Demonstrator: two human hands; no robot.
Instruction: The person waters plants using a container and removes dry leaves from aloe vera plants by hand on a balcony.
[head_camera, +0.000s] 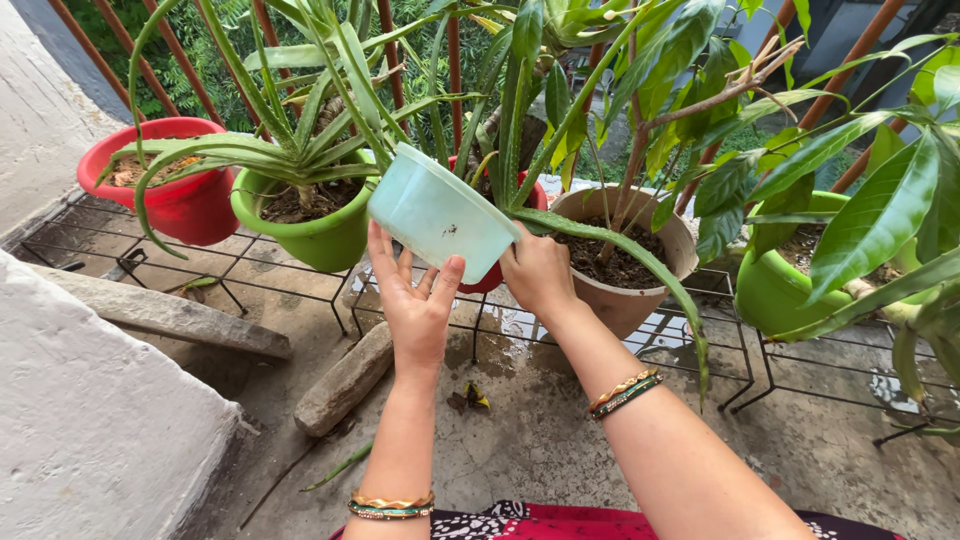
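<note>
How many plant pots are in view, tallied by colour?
Red pots: 2, one at far left, one mostly hidden behind the pale tub
Green pots: 2
Tan pot: 1
Total: 5 pots

The pale blue-green tub, in both hands, is not counted.

Home balcony garden: potted plants (300, 170), railing (455, 60), concrete floor (560, 440).
</note>
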